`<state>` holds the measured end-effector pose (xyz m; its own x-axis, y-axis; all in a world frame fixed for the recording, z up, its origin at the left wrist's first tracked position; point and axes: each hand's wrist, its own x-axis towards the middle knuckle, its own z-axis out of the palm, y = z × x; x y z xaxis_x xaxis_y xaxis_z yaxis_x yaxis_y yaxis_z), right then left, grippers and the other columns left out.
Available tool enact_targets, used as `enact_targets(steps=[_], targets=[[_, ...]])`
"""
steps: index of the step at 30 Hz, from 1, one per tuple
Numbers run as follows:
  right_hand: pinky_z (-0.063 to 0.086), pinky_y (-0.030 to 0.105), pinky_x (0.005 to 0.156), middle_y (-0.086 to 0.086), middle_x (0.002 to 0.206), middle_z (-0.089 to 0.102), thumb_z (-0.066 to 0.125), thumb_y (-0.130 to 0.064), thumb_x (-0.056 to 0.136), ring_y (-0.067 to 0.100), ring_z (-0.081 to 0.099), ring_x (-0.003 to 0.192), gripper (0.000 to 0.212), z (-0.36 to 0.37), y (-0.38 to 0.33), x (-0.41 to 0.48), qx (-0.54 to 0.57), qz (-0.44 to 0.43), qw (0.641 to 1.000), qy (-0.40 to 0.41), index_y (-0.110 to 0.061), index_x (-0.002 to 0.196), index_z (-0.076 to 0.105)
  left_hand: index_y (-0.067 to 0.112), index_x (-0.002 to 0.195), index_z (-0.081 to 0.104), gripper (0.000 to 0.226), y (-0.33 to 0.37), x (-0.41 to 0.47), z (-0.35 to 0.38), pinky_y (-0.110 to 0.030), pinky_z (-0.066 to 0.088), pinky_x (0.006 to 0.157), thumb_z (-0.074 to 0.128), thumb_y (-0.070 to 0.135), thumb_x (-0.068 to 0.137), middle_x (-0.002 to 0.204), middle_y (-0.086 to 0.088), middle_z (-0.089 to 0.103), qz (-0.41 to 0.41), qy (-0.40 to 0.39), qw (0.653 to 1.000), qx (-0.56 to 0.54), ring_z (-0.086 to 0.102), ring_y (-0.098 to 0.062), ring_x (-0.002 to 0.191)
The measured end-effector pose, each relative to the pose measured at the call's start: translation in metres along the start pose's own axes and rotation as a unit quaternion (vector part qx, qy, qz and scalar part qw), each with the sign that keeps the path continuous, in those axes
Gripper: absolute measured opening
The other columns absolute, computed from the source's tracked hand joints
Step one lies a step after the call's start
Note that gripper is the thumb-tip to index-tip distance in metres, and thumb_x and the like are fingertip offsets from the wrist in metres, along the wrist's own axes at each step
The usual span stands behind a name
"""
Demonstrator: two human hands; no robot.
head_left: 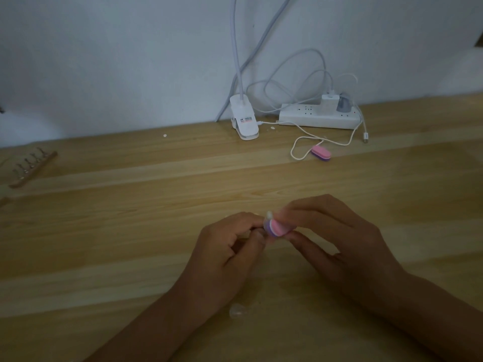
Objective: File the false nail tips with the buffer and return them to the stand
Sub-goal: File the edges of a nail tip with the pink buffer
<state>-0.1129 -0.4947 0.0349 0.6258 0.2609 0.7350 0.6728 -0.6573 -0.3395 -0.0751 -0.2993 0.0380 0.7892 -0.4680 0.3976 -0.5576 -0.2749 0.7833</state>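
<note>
**Left hand** (230, 252): raised over the wooden table (104, 231) near its middle, fingers curled inward. A small whitish nail tip (269, 214) is pinched at the fingertips; the grip itself is partly hidden.

**Right hand** (337, 241): brought close against the left, back upward, with the buffer (277, 228) pinched between thumb and fingers.

**Buffer:** a small foam-like block, layered pink over white over purple, with rounded ends. Its long axis is laid roughly left to right, one end turned toward the left hand and met by the nail tip at its upper edge.

**Nail tip:** blurred, seen standing just above the buffer.

**Stand** (32, 167): a wooden strip with a row of metal clips, laid diagonally at far left, well apart from the hands.

**Clear nail tip** (236, 310): laid on the table beside the left wrist.

**Second buffer** (321, 153): laid on the table near a white cable (296, 150).
</note>
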Motion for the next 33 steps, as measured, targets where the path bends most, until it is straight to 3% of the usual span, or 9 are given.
enact_targets(steps=[6,10,14,18,23,26,31,33], targets=[[0.054,0.035,0.084,0.009,0.109,0.071,0.069,-0.004,0.090,0.023,0.069,0.098,0.020,-0.001,0.006,0.001,-0.016,-0.003,1.000,0.003,-0.001,0.108,0.075,0.019,0.092,0.074,0.015,0.001,0.001,0.000,-0.013,0.034,0.059,0.059,0.019,0.091,0.070,0.013,0.056,0.025,-0.002,0.999,0.043,0.050,-0.001,0.064],[0.052,0.029,0.088,0.008,0.112,0.070,0.063,-0.003,0.096,0.021,0.067,0.102,0.019,0.001,0.002,0.000,0.010,-0.034,0.999,-0.027,-0.003,0.111,0.075,0.036,0.082,0.063,0.017,0.002,0.001,-0.001,-0.016,0.033,0.057,0.057,0.027,0.095,0.065,0.015,0.050,0.044,-0.011,0.998,0.048,0.047,-0.003,0.060],[0.054,0.034,0.084,0.010,0.111,0.070,0.068,0.005,0.088,0.023,0.068,0.099,0.023,-0.002,0.013,0.002,-0.011,-0.026,0.999,-0.042,-0.001,0.109,0.075,0.019,0.088,0.074,0.017,0.001,0.002,0.001,-0.016,0.036,0.058,0.058,0.019,0.093,0.066,0.014,0.053,0.032,-0.019,0.997,0.074,0.051,-0.005,0.062],[0.050,0.026,0.091,0.006,0.116,0.068,0.061,-0.004,0.097,0.016,0.065,0.106,0.022,0.003,0.005,0.000,0.021,-0.048,0.998,-0.037,-0.008,0.115,0.073,0.035,0.078,0.057,0.019,0.002,0.002,0.000,-0.015,0.034,0.057,0.053,0.028,0.095,0.064,0.017,0.048,0.054,-0.013,0.997,0.052,0.047,-0.002,0.060],[0.053,0.031,0.085,0.008,0.110,0.070,0.067,0.004,0.088,0.020,0.067,0.099,0.023,-0.004,0.013,0.004,-0.011,-0.031,0.999,-0.032,-0.002,0.109,0.075,0.026,0.089,0.071,0.017,0.001,0.001,0.000,-0.017,0.039,0.061,0.057,0.017,0.093,0.070,0.013,0.058,0.051,-0.018,0.997,0.051,0.055,-0.006,0.066],[0.050,0.026,0.091,0.004,0.115,0.068,0.066,0.003,0.093,0.014,0.064,0.108,0.023,0.001,0.004,0.000,0.019,-0.052,0.998,-0.042,-0.004,0.113,0.074,0.040,0.087,0.063,0.020,0.002,0.001,-0.001,-0.016,0.039,0.060,0.053,0.024,0.094,0.070,0.013,0.058,0.053,-0.013,0.998,0.030,0.055,-0.005,0.065],[0.053,0.034,0.084,0.007,0.111,0.069,0.067,0.005,0.089,0.019,0.066,0.100,0.023,-0.006,0.015,0.002,-0.009,-0.033,0.999,-0.040,-0.002,0.110,0.075,0.019,0.077,0.066,0.019,0.000,0.001,0.000,-0.021,0.039,0.059,0.056,0.014,0.092,0.068,0.004,0.059,0.037,-0.014,0.998,0.045,0.054,-0.008,0.063],[0.053,0.032,0.085,0.006,0.112,0.069,0.068,0.005,0.089,0.019,0.066,0.101,0.025,-0.002,0.010,0.002,0.000,-0.040,0.998,-0.039,-0.003,0.111,0.075,0.023,0.079,0.066,0.019,0.001,0.001,0.000,-0.022,0.042,0.059,0.056,0.016,0.093,0.071,0.005,0.063,0.032,-0.011,0.999,0.020,0.057,-0.008,0.066]])
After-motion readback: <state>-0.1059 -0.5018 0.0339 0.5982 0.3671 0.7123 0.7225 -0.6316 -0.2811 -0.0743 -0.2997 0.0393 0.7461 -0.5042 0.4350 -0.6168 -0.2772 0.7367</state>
